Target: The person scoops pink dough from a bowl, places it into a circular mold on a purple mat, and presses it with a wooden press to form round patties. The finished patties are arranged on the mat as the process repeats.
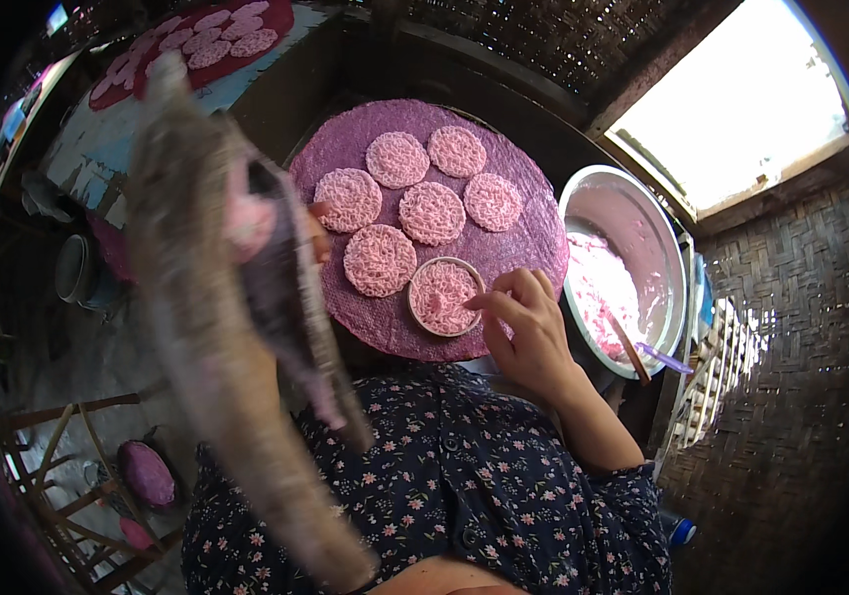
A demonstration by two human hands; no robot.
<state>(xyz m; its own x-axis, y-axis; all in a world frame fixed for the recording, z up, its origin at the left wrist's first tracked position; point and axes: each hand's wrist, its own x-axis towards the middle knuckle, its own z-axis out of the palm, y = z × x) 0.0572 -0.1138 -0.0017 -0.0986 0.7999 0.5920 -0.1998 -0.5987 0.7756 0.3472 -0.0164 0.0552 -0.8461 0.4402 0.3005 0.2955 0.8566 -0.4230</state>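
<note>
A round purple mat point(350, 307) carries several flat pink discs of tangled noodle strands point(431, 213). At its near edge sits a pale ring mould point(411, 309) filled with pink strands point(441, 295). My right hand point(526, 322) reaches over the ring's right rim, index fingertip at the strands and thumb apart. Close to the camera on the left is a long two-armed wooden press point(186, 268), smeared by motion, with pink dough point(251, 220) in it. Fingers of my left hand point(318, 233) show past its right edge, curled around it; the press hides the rest.
To the right stands a large basin point(632, 198) with pink dough point(603, 288), a wooden stick point(629, 347) and a purple handle point(664, 358). More discs point(206, 50) lie on red mats at the far left. A bamboo rack point(57, 476) stands lower left. A woven wall point(791, 317) bounds the right.
</note>
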